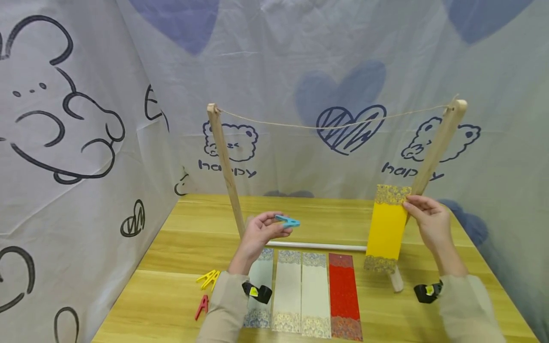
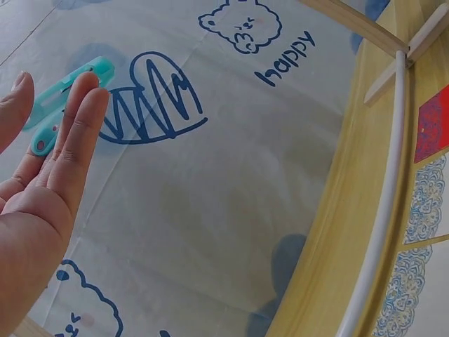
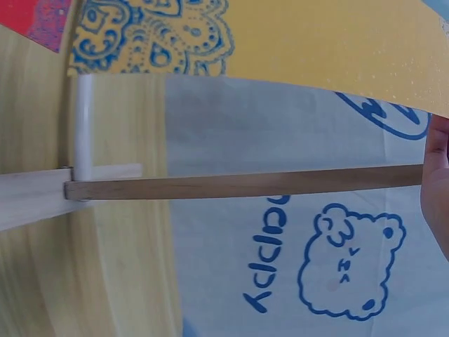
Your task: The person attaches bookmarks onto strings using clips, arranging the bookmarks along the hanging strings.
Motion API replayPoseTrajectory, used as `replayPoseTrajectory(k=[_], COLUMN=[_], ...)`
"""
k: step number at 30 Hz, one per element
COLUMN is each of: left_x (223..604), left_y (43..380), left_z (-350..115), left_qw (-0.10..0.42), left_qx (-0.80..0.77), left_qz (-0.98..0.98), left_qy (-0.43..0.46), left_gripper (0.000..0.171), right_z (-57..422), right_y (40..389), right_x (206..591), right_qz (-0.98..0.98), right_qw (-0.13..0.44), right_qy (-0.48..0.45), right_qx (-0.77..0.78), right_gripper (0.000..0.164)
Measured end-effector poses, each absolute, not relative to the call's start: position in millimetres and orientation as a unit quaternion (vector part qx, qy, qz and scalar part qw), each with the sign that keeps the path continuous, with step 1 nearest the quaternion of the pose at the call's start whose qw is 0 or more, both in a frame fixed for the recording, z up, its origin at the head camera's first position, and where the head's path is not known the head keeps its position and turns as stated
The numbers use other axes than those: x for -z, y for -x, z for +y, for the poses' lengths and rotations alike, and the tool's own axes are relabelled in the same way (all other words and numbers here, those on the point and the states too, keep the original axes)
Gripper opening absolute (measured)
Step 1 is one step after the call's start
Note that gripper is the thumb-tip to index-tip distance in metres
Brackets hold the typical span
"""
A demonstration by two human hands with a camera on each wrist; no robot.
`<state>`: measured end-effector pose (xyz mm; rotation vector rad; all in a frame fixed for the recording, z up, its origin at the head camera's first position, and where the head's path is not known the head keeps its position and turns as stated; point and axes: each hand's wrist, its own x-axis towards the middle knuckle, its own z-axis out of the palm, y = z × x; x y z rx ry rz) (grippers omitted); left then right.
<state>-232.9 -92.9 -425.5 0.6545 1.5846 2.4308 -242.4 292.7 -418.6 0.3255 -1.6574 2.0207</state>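
My left hand point(image 1: 257, 234) pinches a light blue clothespin point(image 1: 291, 222) between thumb and fingers, left of centre and below the twine. In the left wrist view the same clothespin point(image 2: 57, 93) lies across the fingertips. A yellow card point(image 1: 386, 231) with lace-patterned ends hangs upright from my right hand point(image 1: 434, 225), which grips its upper right edge before the right post. The right wrist view has the yellow card point(image 3: 302, 42) along its top, with only part of the hand point(image 3: 436, 186) at the right edge. Twine point(image 1: 296, 126) sags between two wooden posts, with nothing hanging on it.
A pale blue card point(image 1: 260, 281), two cream cards point(image 1: 289, 290) and a red card point(image 1: 344, 288) lie in a row. Yellow clothespins point(image 1: 209, 277) and a red clothespin point(image 1: 201, 307) lie left. A white rod point(image 1: 321, 246) joins the left post point(image 1: 226, 166) and right post point(image 1: 437, 147) low down.
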Motion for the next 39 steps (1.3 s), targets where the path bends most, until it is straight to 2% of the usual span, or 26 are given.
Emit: replayPoseTrajectory(k=[6, 28, 35, 39], left_x=[420, 402, 393, 386], left_y=[236, 247, 250, 254], left_z=[-88, -72, -65, -58], left_qw=[0.086, 0.06, 0.056, 0.052], left_qx=[-0.814, -0.823, -0.811, -0.808], left_qz=[0.528, 0.515, 0.529, 0.531], left_qy=[-0.226, -0.232, -0.243, -0.252], left_gripper=[0.032, 0.024, 0.032, 0.031], right_z=[285, 293, 294, 294], right_y=[234, 248, 251, 251], right_x=[394, 364, 352, 346], right_qz=[-0.622, -0.586, -0.571, -0.562], right_qw=[0.237, 0.264, 0.271, 0.275], right_qy=[-0.091, -0.179, -0.186, -0.192], right_qx=[-0.741, -0.745, -0.752, -0.756], right_gripper=[0.019, 0.019, 0.018, 0.018])
